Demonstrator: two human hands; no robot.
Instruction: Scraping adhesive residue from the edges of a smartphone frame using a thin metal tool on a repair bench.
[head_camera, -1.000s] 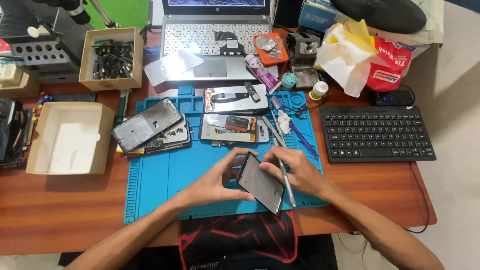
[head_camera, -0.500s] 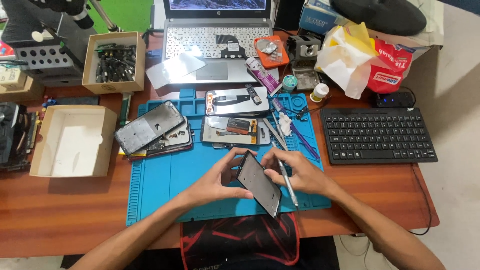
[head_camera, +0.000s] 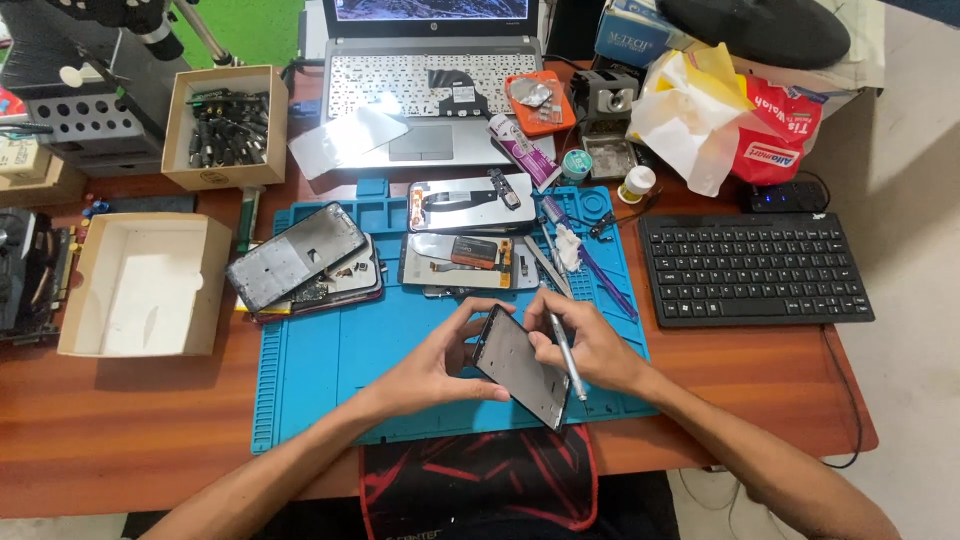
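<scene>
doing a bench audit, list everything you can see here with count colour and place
phone frame: 1, dark, held tilted in both hands over the mat
tool: 1, silver, pen-like, in the right hand
work mat: 1, blue, desk centre
opened phones: several, dark and silver, on the mat's far half
laptop: 1, silver, behind the mat
keyboard: 1, black, right of the mat
open white box: 1, left of the mat
box of bits: 1, tan, dark parts inside, far left
orange tray: 1, beside the laptop
plastic bags: yellow, white and red, far right
desk: 1, brown wood
left hand: grips the frame's left edge
right hand: holds the tool and frame
</scene>
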